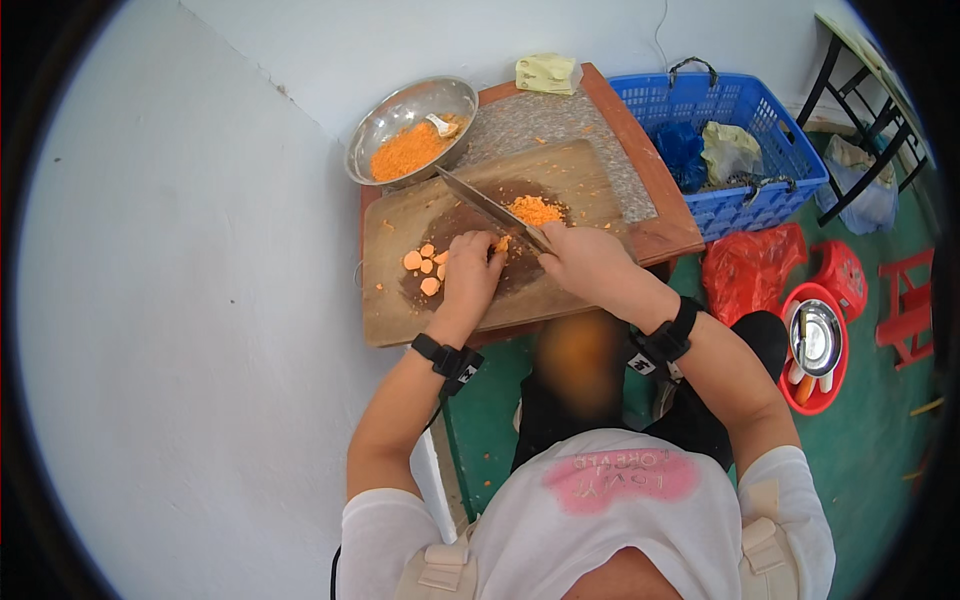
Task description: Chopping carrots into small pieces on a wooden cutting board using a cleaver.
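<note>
My right hand (pixel 589 259) grips the handle of a kitchen knife (pixel 484 204), its blade slanting up and left across a wooden cutting board (pixel 592 169). On the same board rests my left hand (pixel 471 266), fingers curled, with a small carrot piece (pixel 503 244) between thumb and forefinger beside the blade. Several round carrot slices (pixel 430 286) lie just left of that hand. Beyond the knife is a small heap of minced carrot (pixel 535 210). A steel bowl (pixel 457 155) at the back left holds more minced carrot (pixel 409 152) and a white spoon (pixel 441 125).
The board lies on a small wood-edged table (pixel 675 217) against a white wall. A yellow packet (pixel 549 73) sits on its far edge. To the right are a blue plastic crate (pixel 757 199), a red bag (pixel 754 270), a red basin (pixel 810 405) and a red stool (pixel 907 304).
</note>
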`<act>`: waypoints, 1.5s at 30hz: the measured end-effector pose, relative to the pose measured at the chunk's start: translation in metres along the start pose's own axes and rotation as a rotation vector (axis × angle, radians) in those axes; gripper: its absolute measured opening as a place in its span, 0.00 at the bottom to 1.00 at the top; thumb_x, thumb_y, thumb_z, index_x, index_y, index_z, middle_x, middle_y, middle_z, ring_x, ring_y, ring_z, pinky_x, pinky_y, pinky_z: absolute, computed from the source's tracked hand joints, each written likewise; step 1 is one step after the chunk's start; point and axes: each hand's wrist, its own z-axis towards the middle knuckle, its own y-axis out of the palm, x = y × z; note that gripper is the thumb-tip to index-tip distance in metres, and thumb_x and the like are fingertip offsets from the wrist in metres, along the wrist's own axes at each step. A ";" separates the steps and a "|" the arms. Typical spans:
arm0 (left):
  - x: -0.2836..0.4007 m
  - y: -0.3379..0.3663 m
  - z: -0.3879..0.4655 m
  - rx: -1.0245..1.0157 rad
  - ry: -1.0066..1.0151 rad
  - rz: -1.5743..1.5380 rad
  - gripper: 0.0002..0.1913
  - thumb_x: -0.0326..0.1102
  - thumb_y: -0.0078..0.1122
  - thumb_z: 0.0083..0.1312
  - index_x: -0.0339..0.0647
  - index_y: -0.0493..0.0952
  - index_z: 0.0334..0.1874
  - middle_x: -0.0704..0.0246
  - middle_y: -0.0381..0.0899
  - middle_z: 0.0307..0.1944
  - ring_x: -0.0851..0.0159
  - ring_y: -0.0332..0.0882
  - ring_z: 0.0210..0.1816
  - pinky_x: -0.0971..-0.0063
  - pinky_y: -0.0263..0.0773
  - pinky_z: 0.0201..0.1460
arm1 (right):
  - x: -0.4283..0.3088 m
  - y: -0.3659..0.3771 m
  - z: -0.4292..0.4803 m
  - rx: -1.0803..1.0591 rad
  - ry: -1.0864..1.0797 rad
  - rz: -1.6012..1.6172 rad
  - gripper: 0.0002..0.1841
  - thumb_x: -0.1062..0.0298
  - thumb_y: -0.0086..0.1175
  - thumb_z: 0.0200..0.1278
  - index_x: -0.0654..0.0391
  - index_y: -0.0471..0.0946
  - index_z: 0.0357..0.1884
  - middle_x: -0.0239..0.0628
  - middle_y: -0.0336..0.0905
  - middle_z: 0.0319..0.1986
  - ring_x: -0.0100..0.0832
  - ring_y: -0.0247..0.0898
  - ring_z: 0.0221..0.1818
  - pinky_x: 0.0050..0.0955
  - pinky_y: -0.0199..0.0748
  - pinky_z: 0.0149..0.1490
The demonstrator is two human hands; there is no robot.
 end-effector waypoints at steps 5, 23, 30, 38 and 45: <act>-0.004 0.008 -0.001 0.065 0.018 -0.020 0.04 0.27 0.62 0.53 0.37 0.78 0.31 0.60 0.77 0.32 0.51 0.75 0.39 0.62 0.70 0.42 | -0.005 0.008 0.008 -0.009 -0.071 -0.018 0.12 0.62 0.53 0.60 0.60 0.70 0.38 0.51 0.77 0.25 0.54 0.75 0.31 0.49 0.72 0.38; 0.005 0.017 -0.001 0.135 -0.099 0.025 0.03 0.26 0.60 0.53 0.38 0.76 0.28 0.58 0.75 0.28 0.50 0.74 0.36 0.59 0.69 0.41 | -0.009 0.017 0.017 0.000 -0.052 -0.005 0.12 0.63 0.53 0.59 0.62 0.71 0.36 0.55 0.77 0.27 0.55 0.75 0.34 0.49 0.72 0.40; 0.006 0.014 -0.002 0.096 -0.132 -0.002 0.04 0.25 0.61 0.52 0.38 0.74 0.27 0.58 0.75 0.28 0.50 0.74 0.36 0.59 0.69 0.41 | -0.011 0.016 0.021 -0.016 -0.024 0.032 0.12 0.63 0.53 0.59 0.63 0.70 0.36 0.55 0.77 0.27 0.55 0.75 0.33 0.49 0.72 0.39; -0.002 0.014 -0.009 0.138 0.030 -0.045 0.04 0.24 0.59 0.53 0.38 0.77 0.31 0.60 0.75 0.29 0.51 0.73 0.37 0.60 0.69 0.41 | -0.010 0.023 0.020 -0.038 -0.046 -0.018 0.12 0.63 0.53 0.60 0.62 0.70 0.36 0.54 0.77 0.26 0.55 0.75 0.33 0.48 0.73 0.39; -0.001 0.014 -0.008 0.130 -0.022 -0.019 0.04 0.24 0.59 0.53 0.39 0.77 0.31 0.60 0.75 0.30 0.51 0.73 0.37 0.61 0.69 0.42 | -0.016 0.016 0.024 -0.038 -0.042 -0.050 0.08 0.66 0.49 0.60 0.60 0.71 0.36 0.52 0.79 0.28 0.52 0.78 0.35 0.46 0.74 0.41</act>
